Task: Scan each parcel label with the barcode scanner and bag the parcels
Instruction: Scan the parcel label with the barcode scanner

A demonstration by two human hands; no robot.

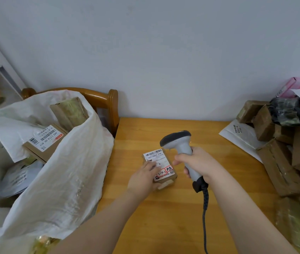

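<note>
A small brown parcel [163, 168] with a white barcode label lies on the wooden table [163, 217], label up. My left hand [143, 178] holds it from its left side, fingers over the label's edge. My right hand [198, 164] grips the handle of a grey barcode scanner [180, 143] just right of the parcel, its dark head tipped toward the label. A coiled cable hangs from the handle. At the left a big white woven bag [63, 171] stands open with several parcels inside.
A heap of brown boxes and dark mailers [288, 143] fills the table's right side, with a white mailer [240, 132] under it. A wooden chair back [109, 101] rises behind the bag. A white shelf frame stands far left. The wall is close behind.
</note>
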